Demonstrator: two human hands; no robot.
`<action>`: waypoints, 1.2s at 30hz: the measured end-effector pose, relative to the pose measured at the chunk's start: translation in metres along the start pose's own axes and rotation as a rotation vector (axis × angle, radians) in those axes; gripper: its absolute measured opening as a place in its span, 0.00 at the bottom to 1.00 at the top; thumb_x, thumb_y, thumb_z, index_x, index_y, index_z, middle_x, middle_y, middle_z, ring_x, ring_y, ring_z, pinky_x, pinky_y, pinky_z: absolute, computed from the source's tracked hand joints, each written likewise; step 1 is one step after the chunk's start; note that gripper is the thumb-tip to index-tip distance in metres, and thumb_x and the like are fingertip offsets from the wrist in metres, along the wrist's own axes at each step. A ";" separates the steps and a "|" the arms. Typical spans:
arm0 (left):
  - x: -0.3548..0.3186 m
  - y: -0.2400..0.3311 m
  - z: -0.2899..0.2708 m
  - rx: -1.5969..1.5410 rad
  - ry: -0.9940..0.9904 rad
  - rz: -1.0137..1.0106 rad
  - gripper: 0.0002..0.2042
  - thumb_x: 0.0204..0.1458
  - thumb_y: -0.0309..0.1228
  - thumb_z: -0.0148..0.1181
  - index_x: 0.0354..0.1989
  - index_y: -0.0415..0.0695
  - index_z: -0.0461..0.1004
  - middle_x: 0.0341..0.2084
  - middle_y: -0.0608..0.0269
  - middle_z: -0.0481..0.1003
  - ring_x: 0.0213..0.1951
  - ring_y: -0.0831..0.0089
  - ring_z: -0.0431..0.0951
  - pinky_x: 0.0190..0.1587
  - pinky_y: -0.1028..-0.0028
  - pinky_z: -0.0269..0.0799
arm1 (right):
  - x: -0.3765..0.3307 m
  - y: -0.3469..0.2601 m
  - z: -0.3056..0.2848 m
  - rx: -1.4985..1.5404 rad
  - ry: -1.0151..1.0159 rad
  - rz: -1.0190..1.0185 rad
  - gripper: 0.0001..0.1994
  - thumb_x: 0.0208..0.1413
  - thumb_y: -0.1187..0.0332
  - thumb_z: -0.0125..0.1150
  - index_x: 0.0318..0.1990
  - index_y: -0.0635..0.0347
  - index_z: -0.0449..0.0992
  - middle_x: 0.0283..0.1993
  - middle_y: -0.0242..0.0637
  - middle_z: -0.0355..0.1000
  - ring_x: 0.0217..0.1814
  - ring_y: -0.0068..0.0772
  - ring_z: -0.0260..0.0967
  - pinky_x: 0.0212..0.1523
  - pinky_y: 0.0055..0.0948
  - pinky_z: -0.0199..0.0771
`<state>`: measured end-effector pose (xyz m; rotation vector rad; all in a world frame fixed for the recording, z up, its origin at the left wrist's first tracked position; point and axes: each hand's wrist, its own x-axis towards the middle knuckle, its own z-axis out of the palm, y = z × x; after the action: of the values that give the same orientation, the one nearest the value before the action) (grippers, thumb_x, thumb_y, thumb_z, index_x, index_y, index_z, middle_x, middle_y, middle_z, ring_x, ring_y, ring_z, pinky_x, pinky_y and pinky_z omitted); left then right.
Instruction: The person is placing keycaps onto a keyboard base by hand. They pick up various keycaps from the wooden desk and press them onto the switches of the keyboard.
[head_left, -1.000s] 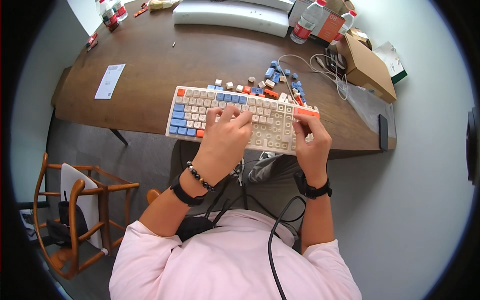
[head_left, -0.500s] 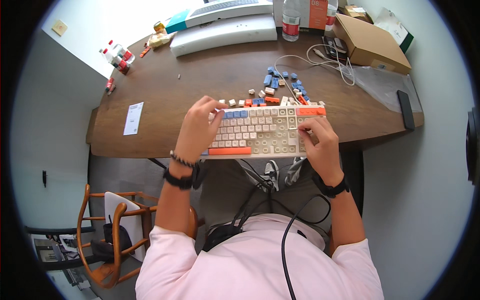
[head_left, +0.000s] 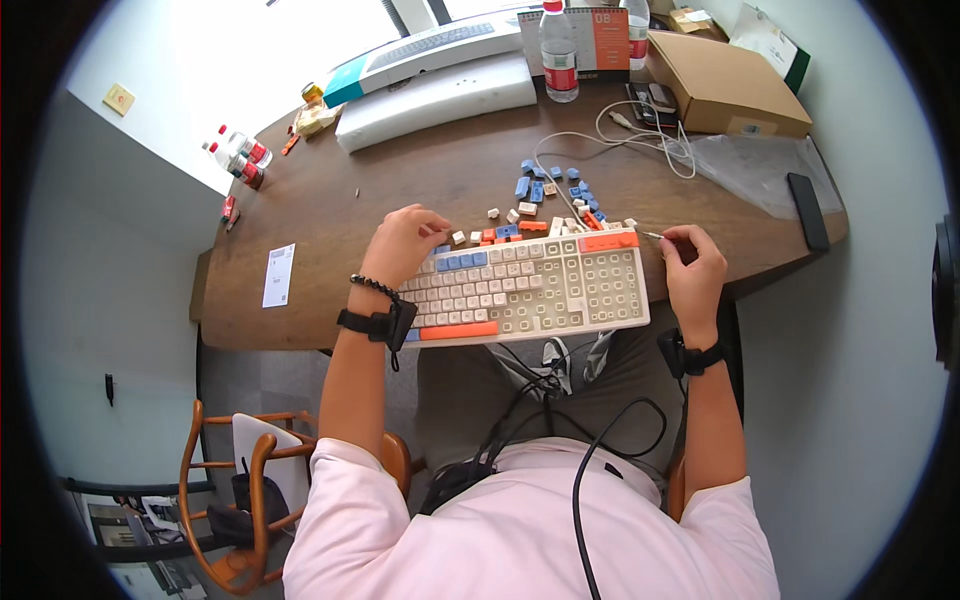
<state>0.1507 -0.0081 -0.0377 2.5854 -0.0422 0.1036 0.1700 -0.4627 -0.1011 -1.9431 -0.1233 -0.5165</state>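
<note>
A cream keyboard (head_left: pixel 572 290) lies at the table's front edge, keycaps on its left and bare switches over much of its right. At its upper left corner is my left hand (head_left: pixel 405 245), thumb and fingers drawn together; whatever is between them is hidden. My right hand (head_left: pixel 694 270) is off the keyboard's right end, pinching a thin, pale wire-like tool (head_left: pixel 650 234) whose tip points at the upper right corner. Beyond the keyboard lie loose blue keycaps (head_left: pixel 522 187), white keycaps (head_left: pixel 528 209) and an orange keycap (head_left: pixel 533 226).
A white cable (head_left: pixel 590 135) loops behind the keycaps. Farther back are a foam block (head_left: pixel 440 100), a water bottle (head_left: pixel 559 60) and a cardboard box (head_left: pixel 730 80). A black phone-like slab (head_left: pixel 808 212) lies right, a white card (head_left: pixel 279 275) left. A wooden chair (head_left: pixel 255 490) stands lower left.
My right hand has moved right, from over the bare switches to beyond the keyboard's right end. My left hand stays by the upper left corner. The whole view has shifted slightly.
</note>
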 end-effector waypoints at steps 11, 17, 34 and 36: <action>-0.009 -0.006 0.001 -0.151 0.131 -0.008 0.07 0.67 0.24 0.78 0.51 0.37 0.94 0.41 0.57 0.90 0.41 0.69 0.91 0.48 0.69 0.88 | 0.003 -0.004 0.003 -0.266 -0.028 -0.198 0.04 0.67 0.78 0.78 0.46 0.63 0.89 0.49 0.40 0.86 0.49 0.44 0.82 0.51 0.40 0.83; -0.046 0.032 -0.008 -0.468 0.221 0.042 0.10 0.73 0.23 0.75 0.58 0.36 0.92 0.48 0.63 0.92 0.48 0.78 0.91 0.54 0.74 0.87 | -0.006 -0.021 0.000 -0.393 0.008 -0.327 0.05 0.66 0.77 0.79 0.47 0.61 0.90 0.52 0.39 0.87 0.56 0.49 0.80 0.59 0.44 0.81; -0.112 0.080 0.021 -1.010 -0.107 0.063 0.20 0.73 0.24 0.77 0.71 0.36 0.84 0.52 0.58 0.92 0.54 0.74 0.93 0.57 0.73 0.92 | -0.085 -0.132 0.076 0.301 -0.462 -0.362 0.16 0.61 0.86 0.82 0.55 0.63 0.92 0.56 0.42 0.91 0.49 0.33 0.90 0.53 0.32 0.91; -0.113 0.078 0.016 -1.062 -0.212 0.074 0.20 0.74 0.25 0.75 0.72 0.35 0.84 0.53 0.57 0.92 0.56 0.74 0.93 0.58 0.72 0.92 | -0.085 -0.130 0.075 0.402 -0.443 -0.324 0.14 0.63 0.87 0.81 0.54 0.65 0.92 0.55 0.42 0.91 0.51 0.31 0.90 0.53 0.31 0.90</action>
<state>0.0354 -0.0817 -0.0201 1.5225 -0.2088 -0.1379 0.0744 -0.3277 -0.0507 -1.6158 -0.7751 -0.2346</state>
